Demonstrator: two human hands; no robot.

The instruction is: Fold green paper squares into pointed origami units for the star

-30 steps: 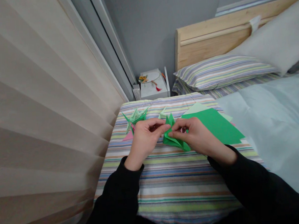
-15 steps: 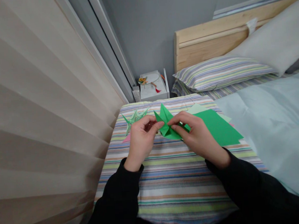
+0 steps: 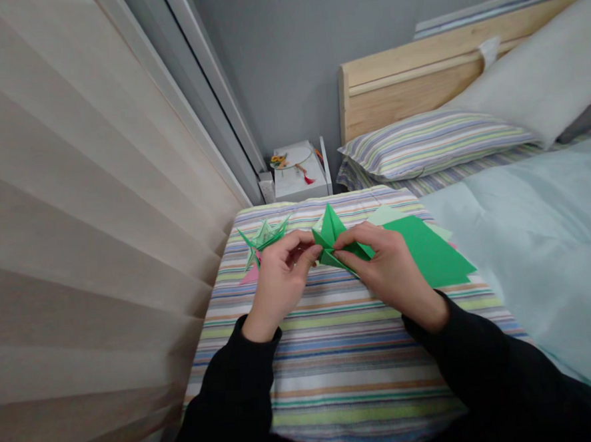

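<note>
Between my hands is a piece of folded green origami paper [image 3: 330, 227], with one pointed flap standing up at the back. My left hand [image 3: 285, 275] pinches its left edge between thumb and fingertips. On the other side, my right hand [image 3: 382, 256] is closed on the paper's right part, thumb and index finger meeting near its centre fold. The fingers hide some of the lower folds. To the left of my left hand lie folded green paper pieces [image 3: 262, 236] with thin spiky points, beside a bit of pink paper [image 3: 250, 276].
Right of my hands lie green paper sheets [image 3: 427, 253] over pale green ones [image 3: 386, 214]. A striped cloth [image 3: 353, 351] covers the table. Behind stands a white cabinet [image 3: 301, 188] with small items on top. A curtain [image 3: 85, 227] borders the left, a bed [image 3: 536, 219] the right.
The left pointed flap of the green paper has come down toward the middle, and the paper looks more closed. Both hands keep their pinch in nearly the same place.
</note>
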